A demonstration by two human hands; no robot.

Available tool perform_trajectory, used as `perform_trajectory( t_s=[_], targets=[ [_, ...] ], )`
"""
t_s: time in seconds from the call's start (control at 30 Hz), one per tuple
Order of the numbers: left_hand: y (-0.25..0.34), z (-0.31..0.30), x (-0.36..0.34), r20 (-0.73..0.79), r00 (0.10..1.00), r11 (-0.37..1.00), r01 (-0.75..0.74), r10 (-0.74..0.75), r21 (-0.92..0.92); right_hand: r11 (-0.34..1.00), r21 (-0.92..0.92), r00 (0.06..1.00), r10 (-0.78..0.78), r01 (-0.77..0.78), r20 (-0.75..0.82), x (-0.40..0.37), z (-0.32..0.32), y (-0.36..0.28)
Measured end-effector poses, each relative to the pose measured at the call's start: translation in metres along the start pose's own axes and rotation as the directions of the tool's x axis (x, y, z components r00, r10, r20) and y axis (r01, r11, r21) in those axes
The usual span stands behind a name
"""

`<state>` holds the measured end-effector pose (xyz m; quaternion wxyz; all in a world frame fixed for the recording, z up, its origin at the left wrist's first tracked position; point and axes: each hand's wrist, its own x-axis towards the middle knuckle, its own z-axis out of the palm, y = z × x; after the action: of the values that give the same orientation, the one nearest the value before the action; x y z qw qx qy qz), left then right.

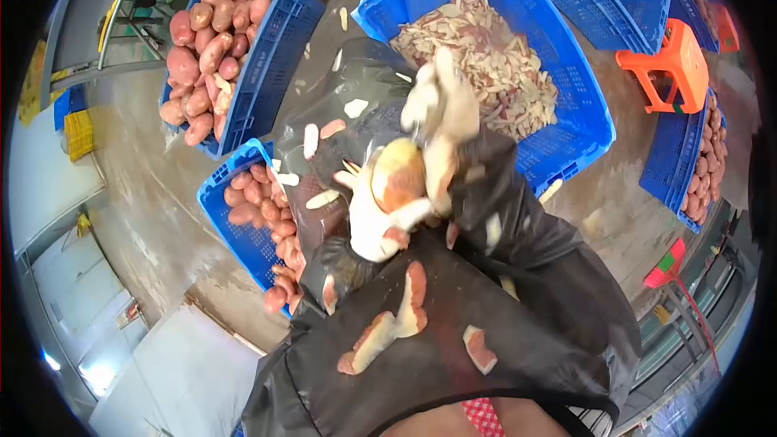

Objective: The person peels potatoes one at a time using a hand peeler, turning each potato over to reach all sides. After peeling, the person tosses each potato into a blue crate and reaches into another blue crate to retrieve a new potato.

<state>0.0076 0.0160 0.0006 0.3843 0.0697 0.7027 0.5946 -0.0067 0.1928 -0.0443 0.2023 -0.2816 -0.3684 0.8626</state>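
Note:
My left hand (371,222), in a white glove, is closed around a partly peeled potato (399,172) above my lap. Pale flesh shows on the potato's upper part, with reddish skin lower down. My right hand (443,113), also gloved, is just beyond and right of the potato, smeared by motion. Whether it grips a tool I cannot make out. Strips of potato peel (411,299) lie on my black apron (518,307) and sleeves. Past my right hand, a large blue crate (579,105) holds a heap of potato peelings (494,57).
Unpeeled potatoes fill a blue crate (279,48) at upper left and a smaller blue crate (235,231) by my left side. On the right are an orange stool (676,65), another blue crate (668,158) of potatoes and a red dustpan (665,265). Peel scraps dot the wet floor (146,194).

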Motion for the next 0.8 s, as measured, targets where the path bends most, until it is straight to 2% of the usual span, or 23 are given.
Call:
perform_trajectory(
  t_s=[0.03,0.07,0.1,0.13,0.17,0.2,0.23,0.27,0.3,0.33,0.37,0.4,0.43,0.47,0.5,0.53,0.57,0.6,0.63,0.67,0.7,0.77,0.8],
  targets=[
    [-0.005,0.003,0.003,-0.020,0.962,0.895,0.244,-0.271,-0.373,0.947,0.293,0.956,0.201,-0.134,-0.212,0.018,-0.015,0.004],
    [-0.006,0.003,0.005,-0.029,0.997,0.981,0.068,-0.074,-0.183,0.887,0.445,0.971,0.199,-0.120,-0.135,0.034,-0.038,0.003],
    [-0.003,0.004,0.007,-0.003,0.993,0.993,-0.114,0.114,0.013,0.800,0.587,0.979,0.192,-0.120,-0.062,0.037,-0.037,-0.011],
    [0.004,0.009,0.009,0.004,0.996,0.981,-0.085,0.087,-0.171,0.729,0.643,0.963,0.081,-0.235,0.259,0.010,-0.036,-0.013],
    [0.013,0.014,0.005,0.015,0.999,0.936,-0.036,0.044,-0.351,0.718,0.649,0.945,0.036,-0.250,0.324,-0.009,-0.023,-0.001],
    [0.006,0.009,0.007,0.023,0.997,0.951,-0.062,0.072,-0.304,0.833,0.510,0.977,0.176,-0.215,0.124,-0.005,-0.022,0.008],
    [0.004,0.002,0.006,0.029,1.000,0.947,0.013,-0.004,-0.320,0.915,0.344,0.961,0.260,-0.213,-0.096,0.010,-0.024,0.015],
    [0.005,0.000,0.009,0.009,1.000,0.940,0.013,-0.011,-0.342,0.822,0.549,0.931,0.305,-0.152,-0.198,0.035,-0.046,0.020],
    [0.006,0.001,0.011,-0.015,1.000,0.929,0.011,-0.018,-0.370,0.750,0.660,0.963,0.200,-0.031,-0.182,0.036,-0.049,0.009],
    [0.009,0.003,0.011,0.022,0.998,0.911,-0.041,0.055,-0.411,0.680,0.728,0.987,0.156,-0.083,-0.033,0.025,-0.046,0.010],
    [0.010,0.005,0.013,0.010,0.998,0.904,-0.048,0.058,-0.424,0.610,0.777,0.988,0.107,-0.154,0.112,0.003,-0.037,0.010],
    [0.011,0.004,0.012,-0.008,0.998,0.932,-0.061,0.062,-0.358,0.798,0.565,0.977,0.164,-0.211,0.134,-0.019,-0.002,-0.002],
    [0.012,0.002,0.008,-0.020,0.997,0.956,-0.073,0.070,-0.284,0.715,0.629,0.939,0.337,-0.304,0.071,-0.008,-0.012,0.006],
    [0.014,0.001,0.007,0.002,0.982,0.969,-0.187,0.189,-0.159,0.838,0.527,0.966,0.235,-0.144,-0.110,0.012,-0.027,0.012],
    [0.011,0.000,0.010,-0.013,0.978,0.964,-0.208,0.208,-0.164,0.923,0.384,0.960,0.095,0.014,-0.264,0.026,-0.031,0.003],
    [0.003,-0.004,0.010,-0.031,0.980,0.965,-0.198,0.195,-0.172,0.824,0.564,0.943,0.226,-0.051,-0.244,0.025,-0.041,-0.006],
    [-0.005,-0.005,0.013,-0.045,0.983,0.965,-0.186,0.180,-0.183,0.719,0.677,0.973,-0.007,-0.156,0.232,0.007,-0.036,-0.011],
    [-0.013,-0.003,0.013,-0.028,0.983,0.941,-0.184,0.183,-0.284,0.810,0.568,0.982,0.050,-0.147,0.183,-0.008,-0.018,-0.010],
    [-0.017,-0.001,0.010,-0.032,0.985,0.941,-0.174,0.172,-0.290,0.880,0.452,0.988,0.101,-0.143,0.116,-0.020,-0.002,-0.004],
    [-0.020,0.002,0.008,-0.069,0.992,0.919,-0.121,0.102,-0.376,0.855,0.498,0.984,0.177,-0.145,-0.018,0.010,-0.032,0.020],
    [-0.020,0.003,0.011,-0.104,0.993,0.883,-0.094,0.051,-0.460,0.933,0.359,0.941,0.156,-0.040,-0.300,0.032,-0.042,0.016],
    [-0.015,0.000,0.012,-0.079,0.993,0.837,-0.114,0.085,-0.535,0.776,0.630,1.000,0.012,-0.003,-0.010,0.033,-0.060,0.010],
    [-0.013,0.002,0.015,-0.085,0.996,0.802,-0.068,0.022,-0.594,0.542,0.806,0.958,-0.003,-0.240,0.287,0.005,-0.035,0.007]
  ],
)
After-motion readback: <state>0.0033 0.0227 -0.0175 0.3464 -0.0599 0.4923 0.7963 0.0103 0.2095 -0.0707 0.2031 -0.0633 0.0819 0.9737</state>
